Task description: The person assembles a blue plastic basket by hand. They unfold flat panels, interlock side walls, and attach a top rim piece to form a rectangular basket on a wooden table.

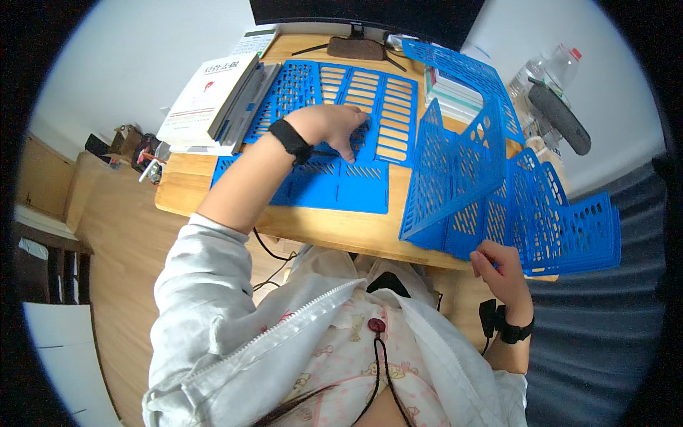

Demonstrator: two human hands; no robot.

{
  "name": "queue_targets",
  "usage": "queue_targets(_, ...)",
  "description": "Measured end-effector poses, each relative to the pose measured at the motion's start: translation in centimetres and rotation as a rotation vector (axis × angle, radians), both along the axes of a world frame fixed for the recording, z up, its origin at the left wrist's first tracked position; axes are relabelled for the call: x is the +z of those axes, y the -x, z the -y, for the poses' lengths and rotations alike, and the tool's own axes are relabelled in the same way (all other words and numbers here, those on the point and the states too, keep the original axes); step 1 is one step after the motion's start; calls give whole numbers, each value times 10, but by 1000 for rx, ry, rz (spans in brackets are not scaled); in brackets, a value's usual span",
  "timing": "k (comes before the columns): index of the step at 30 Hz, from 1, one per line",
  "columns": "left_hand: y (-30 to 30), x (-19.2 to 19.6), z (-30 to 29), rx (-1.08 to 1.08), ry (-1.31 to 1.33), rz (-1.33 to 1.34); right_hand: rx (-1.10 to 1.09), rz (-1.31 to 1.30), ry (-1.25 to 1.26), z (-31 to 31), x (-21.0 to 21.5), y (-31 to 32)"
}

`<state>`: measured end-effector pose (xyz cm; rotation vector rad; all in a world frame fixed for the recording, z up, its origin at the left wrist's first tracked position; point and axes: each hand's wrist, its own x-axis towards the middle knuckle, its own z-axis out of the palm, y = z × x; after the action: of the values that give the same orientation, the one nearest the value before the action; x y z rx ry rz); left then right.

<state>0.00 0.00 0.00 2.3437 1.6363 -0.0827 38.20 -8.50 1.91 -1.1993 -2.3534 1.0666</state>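
Note:
Blue perforated plastic panels lie flat on the wooden desk, several joined or overlapping, with slotted patterns. My left hand reaches over them, thumb spread away from the fingers, the fingertips on or just above a slotted panel. To the right stands a blue file rack with upright dividers set on a flat base. By the rack's near edge, my right hand is closed with curled fingers. Whether it grips the edge or holds anything is hidden. More blue folded panels stand farther right.
A stack of books occupies the desk's left side. More books lie behind the rack, under another blue panel. A monitor stands at the back. Clear bottles and a dark elongated object are at right.

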Motion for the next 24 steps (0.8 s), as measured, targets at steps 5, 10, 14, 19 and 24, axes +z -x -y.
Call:
queue_targets(5,2,1,-5,-20,71,-26,-29,-62,24,-4,-4,1)
queue_targets(10,1,2,2,-15,-42,34,-31,-128,24,-5,-4,3)
queue_targets(14,8,16,5,-11,-154,140,-48,-184,25,-4,-3,4)
queue_targets(19,15,42,21,-25,-383,286,56,-201,-2,-8,-3,6)
queue_targets(24,20,67,39,-106,-671,445,49,-239,-39,-6,5,7)
